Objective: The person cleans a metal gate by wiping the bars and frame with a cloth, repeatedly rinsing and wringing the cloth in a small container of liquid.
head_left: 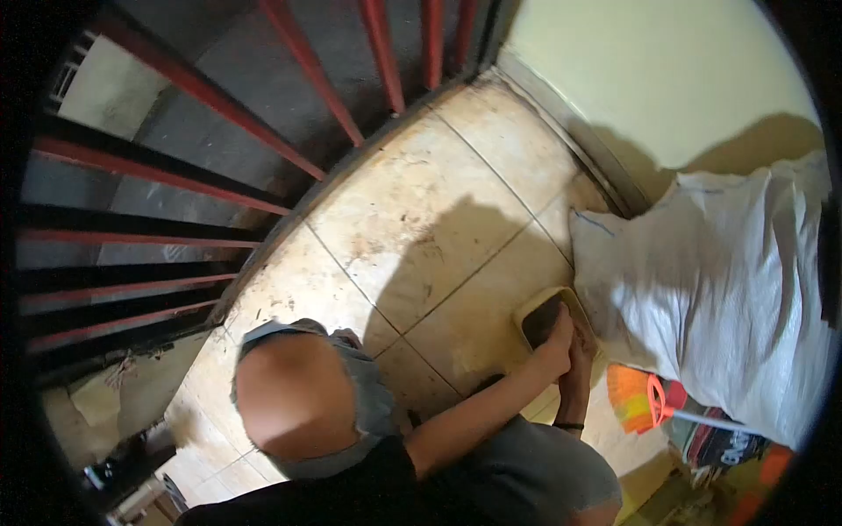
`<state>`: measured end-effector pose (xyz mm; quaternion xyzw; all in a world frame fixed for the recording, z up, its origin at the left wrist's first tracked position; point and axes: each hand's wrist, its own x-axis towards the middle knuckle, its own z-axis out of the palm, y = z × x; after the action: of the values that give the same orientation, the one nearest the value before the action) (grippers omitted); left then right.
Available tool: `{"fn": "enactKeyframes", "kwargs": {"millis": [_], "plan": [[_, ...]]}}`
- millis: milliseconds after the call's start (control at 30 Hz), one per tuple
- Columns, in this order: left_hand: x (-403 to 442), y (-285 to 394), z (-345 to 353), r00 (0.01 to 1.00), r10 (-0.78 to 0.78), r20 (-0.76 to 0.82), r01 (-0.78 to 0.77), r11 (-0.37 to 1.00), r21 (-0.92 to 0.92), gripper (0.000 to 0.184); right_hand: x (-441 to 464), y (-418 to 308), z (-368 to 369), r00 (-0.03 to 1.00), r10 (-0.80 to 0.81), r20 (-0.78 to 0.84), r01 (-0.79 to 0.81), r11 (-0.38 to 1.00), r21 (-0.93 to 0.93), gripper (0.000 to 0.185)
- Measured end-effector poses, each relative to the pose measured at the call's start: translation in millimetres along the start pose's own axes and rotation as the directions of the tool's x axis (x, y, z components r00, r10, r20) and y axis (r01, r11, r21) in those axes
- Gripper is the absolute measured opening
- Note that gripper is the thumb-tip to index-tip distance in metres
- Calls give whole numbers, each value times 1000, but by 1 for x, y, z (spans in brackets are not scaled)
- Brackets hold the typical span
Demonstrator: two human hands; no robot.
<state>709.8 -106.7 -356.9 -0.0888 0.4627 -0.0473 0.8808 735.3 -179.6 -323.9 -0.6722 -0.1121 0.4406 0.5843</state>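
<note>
My left hand [555,344] reaches across to a small cream tub [524,309] with dark contents, standing on the tiled floor. Pressed close beside it, my right hand [579,358] is also over the tub's near side, with a dark band at the wrist. The hands are together and their fingers look closed. What lies between them, if anything, is hidden. Right of the tub stands a large white woven sack [693,272].
A red and black barred railing [263,140] runs along the left and top. A pale wall [649,79] rises at the upper right. An orange and yellow broom head [633,399] and a dark printed bag [728,443] lie below the sack. Dirt marks the tiles [395,219].
</note>
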Motion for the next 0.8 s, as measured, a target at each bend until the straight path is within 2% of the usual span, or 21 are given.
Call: {"fn": "enactKeyframes", "kwargs": {"millis": [33, 67, 100, 133, 233, 267, 800], "plan": [[6, 1, -4, 1000, 22, 0, -22, 1000, -11, 85, -1, 3, -1, 999, -8, -37, 5, 997, -82, 42], [8, 3, -5, 995, 62, -76, -65, 997, -36, 80, 0, 4, -2, 997, -21, -78, 8, 986, -165, 44], [10, 4, -3, 984, 96, -150, -106, 993, -59, 76, 3, 5, -3, 998, -26, -61, 15, 985, -170, 44], [13, 0, 1, 983, 106, -148, -117, 991, -67, 76, 6, 6, -5, 998, -27, -58, 15, 983, -184, 44], [22, -23, 16, 927, 220, -305, -216, 975, 47, 90, 12, 8, -6, 998, -26, -65, 10, 972, -236, 43], [20, -26, 19, 914, 247, -322, -236, 969, 74, 90, 14, 8, -4, 997, -24, -67, 7, 969, -245, 43], [2, -44, 19, 902, 342, -265, -295, 934, 202, 89, 28, 30, -9, 996, 27, -87, -64, 887, -457, 42]]}}
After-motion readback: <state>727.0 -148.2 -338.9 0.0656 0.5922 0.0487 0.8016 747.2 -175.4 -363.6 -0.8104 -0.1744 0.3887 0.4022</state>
